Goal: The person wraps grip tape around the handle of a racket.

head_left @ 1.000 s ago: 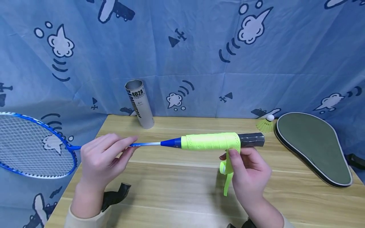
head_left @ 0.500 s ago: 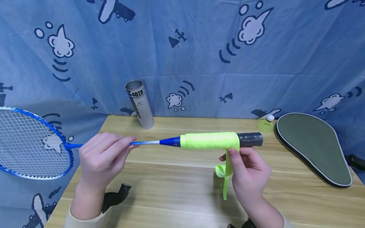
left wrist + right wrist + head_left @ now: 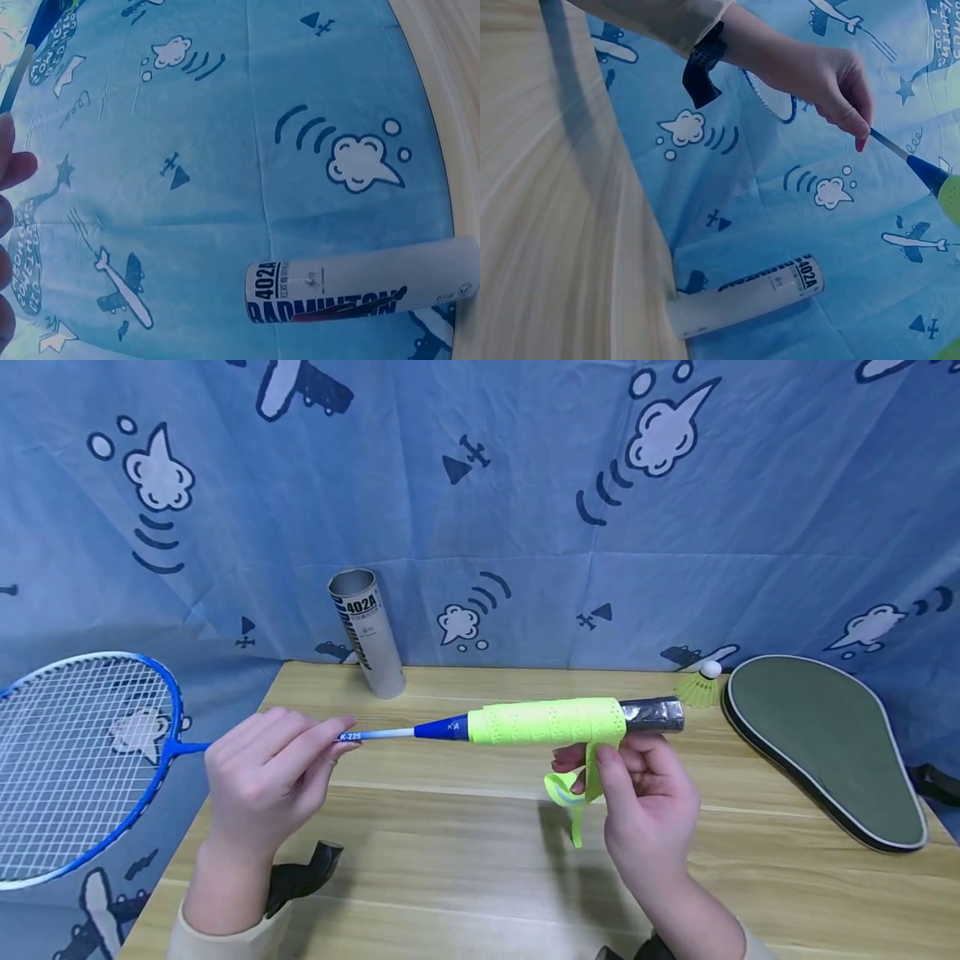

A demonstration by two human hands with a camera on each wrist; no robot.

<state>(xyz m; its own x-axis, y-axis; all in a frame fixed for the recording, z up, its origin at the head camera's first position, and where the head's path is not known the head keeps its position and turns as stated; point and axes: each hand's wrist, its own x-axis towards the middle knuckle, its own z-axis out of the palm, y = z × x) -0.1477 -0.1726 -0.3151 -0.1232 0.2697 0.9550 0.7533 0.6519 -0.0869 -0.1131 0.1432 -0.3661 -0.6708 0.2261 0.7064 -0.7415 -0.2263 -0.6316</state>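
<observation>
A blue and white badminton racket (image 3: 441, 728) is held level above the table, its strung head out to the left. My left hand (image 3: 273, 777) pinches the thin shaft between thumb and fingers. Bright yellow-green grip tape (image 3: 547, 721) covers most of the handle in overlapping turns, while the dark butt end (image 3: 654, 715) is bare. Just below the handle, my right hand (image 3: 648, 802) pinches the tape where it leaves the last turn. The tape's loose tail (image 3: 562, 793) curls down beside the fingers. At the left wrist view's edge, only fingertips (image 3: 16, 169) of the left hand show.
A badminton tube (image 3: 369, 635) stands at the back of the wooden table (image 3: 450, 877). Toward the back right are a yellow shuttlecock (image 3: 699, 685) and a dark green padded paddle case (image 3: 825, 747). A blue patterned cloth (image 3: 510, 510) hangs behind.
The racket has rolled about its shaft, so its head faces the camera more. The handle has shifted slightly left and up, and the right hand moved left with the tape, whose tail hangs shorter.
</observation>
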